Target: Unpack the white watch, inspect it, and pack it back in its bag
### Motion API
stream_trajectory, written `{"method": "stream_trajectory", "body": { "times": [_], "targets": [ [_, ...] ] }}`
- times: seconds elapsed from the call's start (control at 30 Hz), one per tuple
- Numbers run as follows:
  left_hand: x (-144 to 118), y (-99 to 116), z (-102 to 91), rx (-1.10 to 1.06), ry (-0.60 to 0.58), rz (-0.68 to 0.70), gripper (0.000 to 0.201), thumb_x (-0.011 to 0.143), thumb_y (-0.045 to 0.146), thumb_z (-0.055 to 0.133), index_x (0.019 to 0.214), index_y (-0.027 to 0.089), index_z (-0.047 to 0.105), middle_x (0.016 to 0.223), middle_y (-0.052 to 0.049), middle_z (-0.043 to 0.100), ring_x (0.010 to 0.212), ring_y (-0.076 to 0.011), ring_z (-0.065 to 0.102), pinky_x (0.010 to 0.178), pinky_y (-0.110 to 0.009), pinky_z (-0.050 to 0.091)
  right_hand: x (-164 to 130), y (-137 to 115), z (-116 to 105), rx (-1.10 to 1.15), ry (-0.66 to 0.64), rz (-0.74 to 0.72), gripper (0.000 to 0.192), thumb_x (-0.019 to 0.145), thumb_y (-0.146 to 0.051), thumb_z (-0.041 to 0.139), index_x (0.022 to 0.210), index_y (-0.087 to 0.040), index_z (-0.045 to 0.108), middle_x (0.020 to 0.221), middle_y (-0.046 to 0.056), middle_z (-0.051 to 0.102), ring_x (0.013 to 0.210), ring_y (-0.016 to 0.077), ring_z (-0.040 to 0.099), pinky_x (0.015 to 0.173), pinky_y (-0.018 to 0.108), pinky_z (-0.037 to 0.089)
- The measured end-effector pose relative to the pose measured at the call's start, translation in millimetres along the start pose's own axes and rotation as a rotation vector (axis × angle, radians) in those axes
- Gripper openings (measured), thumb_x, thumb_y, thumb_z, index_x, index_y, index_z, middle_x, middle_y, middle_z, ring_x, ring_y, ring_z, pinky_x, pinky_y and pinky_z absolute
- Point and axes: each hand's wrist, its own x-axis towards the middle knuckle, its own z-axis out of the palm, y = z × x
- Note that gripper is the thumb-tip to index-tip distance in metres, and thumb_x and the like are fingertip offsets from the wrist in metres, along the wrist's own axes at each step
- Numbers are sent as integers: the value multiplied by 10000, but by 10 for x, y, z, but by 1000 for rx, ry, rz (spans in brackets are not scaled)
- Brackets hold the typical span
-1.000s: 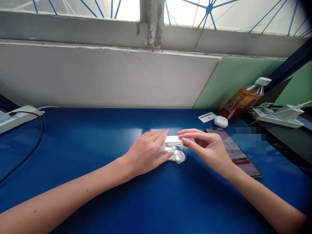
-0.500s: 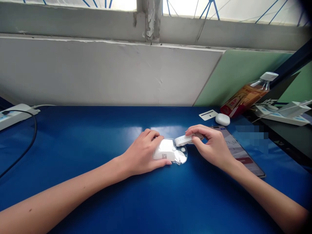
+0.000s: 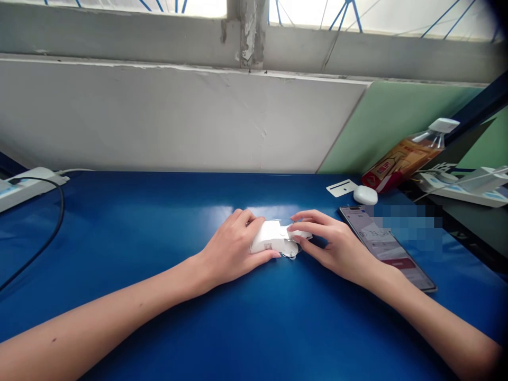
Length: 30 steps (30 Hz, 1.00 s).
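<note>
On the blue table, my left hand [image 3: 236, 248] is closed around a small white box [image 3: 269, 238] with a printed square code on its near side. Clear crinkled plastic and a rounded white part [image 3: 290, 248] stick out at the box's right end. My right hand [image 3: 327, 238] has its thumb and fingers on a slim white piece [image 3: 300, 233], held low against that right end. Its exact kind is unclear, since my fingertips cover part of it. Whether the piece has gone into the box I cannot tell.
To the right lie a phone [image 3: 391, 248] with its screen lit, a white earbud case [image 3: 365, 195] and a white card [image 3: 341, 188]. A drink bottle [image 3: 402, 161] leans at the back right. Power strips [image 3: 29, 188] with cables stand at both sides.
My right hand has moved left and brought the slim white piece down against the box's right end, its fingers spread more over it. My left hand keeps its hold on the box.
</note>
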Motion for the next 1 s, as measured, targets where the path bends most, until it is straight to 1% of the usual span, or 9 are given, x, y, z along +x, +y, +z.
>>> {"method": "stream_trajectory", "body": {
  "times": [0.2,0.3,0.47,0.57,0.63,0.73,0.8,0.9,1.0],
  "targets": [
    [-9,-5,15,40,17,24,589,846,586,589,1189,109,549,1124,-155,592,1027,-314,533,855,-453,482,19,97,-175,-81,-70,-72,224,901,-283,571,1080,-259,704,1071,72,706,895,240,680,761,385,565],
    [-11,-15,25,52,33,62,563,865,577,570,1201,125,536,1161,-154,603,1058,-313,548,882,-455,476,18,114,-154,-51,-83,-118,217,905,-263,571,1060,-273,723,1047,65,720,896,234,685,764,382,571],
    [-12,-26,34,55,56,84,526,870,566,572,1194,153,541,1175,-145,613,1063,-309,569,906,-460,469,11,63,22,5,64,-123,209,898,-247,583,1042,-276,733,1030,62,736,914,238,689,787,396,579],
    [-11,-26,32,59,50,80,529,870,568,570,1193,149,542,1186,-148,612,1079,-313,563,912,-460,468,20,33,-33,-58,84,-167,173,862,-243,636,992,-275,744,1005,50,754,932,265,690,837,438,557],
    [-9,-26,32,63,40,83,542,871,568,568,1197,136,538,1202,-156,608,1105,-318,552,931,-464,459,23,28,-134,-97,117,-140,153,855,-240,642,960,-272,748,944,46,762,884,263,698,794,419,560],
    [-7,-27,34,64,34,86,555,874,569,563,1202,123,532,1226,-166,599,1134,-323,541,959,-472,443,11,33,-253,-164,44,-81,185,881,-259,597,1001,-261,738,838,40,768,683,227,701,607,355,540],
    [-7,-29,37,59,36,84,549,873,570,563,1206,134,531,1229,-160,599,1136,-321,545,964,-475,442,-4,35,-267,-180,-31,-45,227,891,-268,572,1058,-261,726,803,31,769,573,201,678,514,326,499],
    [-9,-30,39,49,41,83,538,872,566,568,1213,151,531,1227,-154,603,1135,-320,550,961,-477,444,-21,21,-219,-142,-89,-34,274,892,-242,548,1114,-261,707,911,34,774,656,208,708,569,319,526],
    [-9,-30,39,41,48,89,535,873,563,568,1206,145,538,1216,-161,609,1126,-322,553,951,-485,449,-24,-8,-164,-133,-87,-36,308,887,-208,520,1140,-248,690,998,46,764,725,213,719,617,322,546]
  ]
}}
